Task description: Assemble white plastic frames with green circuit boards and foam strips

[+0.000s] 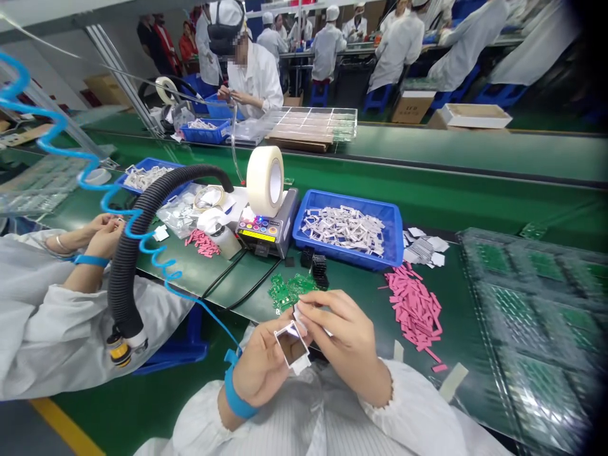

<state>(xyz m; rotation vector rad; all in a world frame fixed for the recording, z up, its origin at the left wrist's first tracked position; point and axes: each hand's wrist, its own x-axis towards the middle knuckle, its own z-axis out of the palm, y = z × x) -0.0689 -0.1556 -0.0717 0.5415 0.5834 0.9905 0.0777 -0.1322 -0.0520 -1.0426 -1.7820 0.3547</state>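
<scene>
My left hand (261,362), with a blue strap at its wrist, holds a small white square frame (292,347) that has a dark, shiny panel inside. The fingers of my right hand (339,326) are pinched together at the upper corner of that frame, on a small whitish piece (298,313) partly hidden by the fingertips. Just beyond my hands lie green circuit boards (287,290) and a stack of black pieces (320,269). Pink strips (414,307) form a pile to the right of my right hand.
A blue bin (396,237) holds white frames. Left of it, a tape roll (265,180) stands on a grey device (270,237). Clear trays (527,304) lie at right. A black hose (123,272) and coiled blue cord stand before a co-worker's hands at left.
</scene>
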